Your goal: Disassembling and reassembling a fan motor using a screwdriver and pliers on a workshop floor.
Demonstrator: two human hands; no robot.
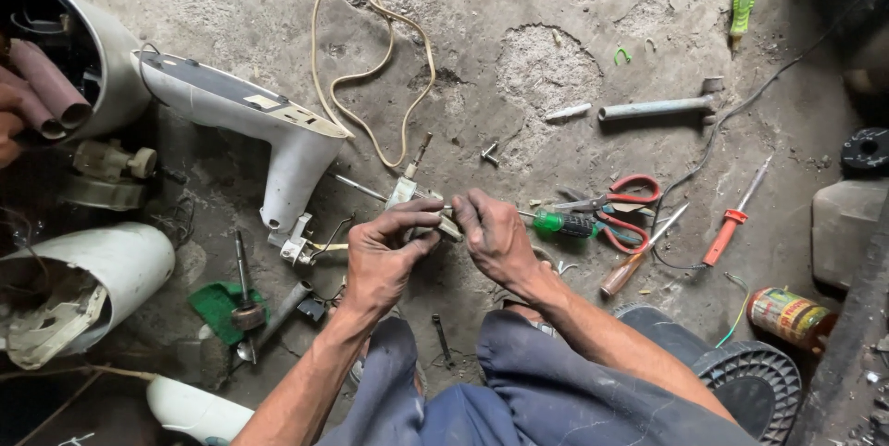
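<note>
My left hand (381, 256) and my right hand (495, 238) meet over the concrete floor (556, 57), just above my knees. Between them I hold a small pale part (449, 226); the grip of each hand is pinched on it, left thumb and fingers closing from one side, right fingertips from the other. It looks like a little switch or connector, though my fingers hide most of it and I cannot tell which. It is held clear of the floor, just in front of the white fan stand (278, 131) that lies on its side to my left.

A cream cord (370, 75) loops away from the stand toward the top of the view. Just beyond my right hand lie a green-handled screwdriver (560, 222) and red-handled scissors (625, 210) (the two touch or overlap). Further right sit a wooden-handled screwdriver (620, 275) and a slim red-handled screwdriver (732, 219), well apart from a grey metal pipe (657, 110) higher up. A printed can (789, 314) lies on its side near my right knee. On the left, a rotor shaft (245, 293) rests across a green cloth (218, 307), beside a white housing (102, 270).
</note>
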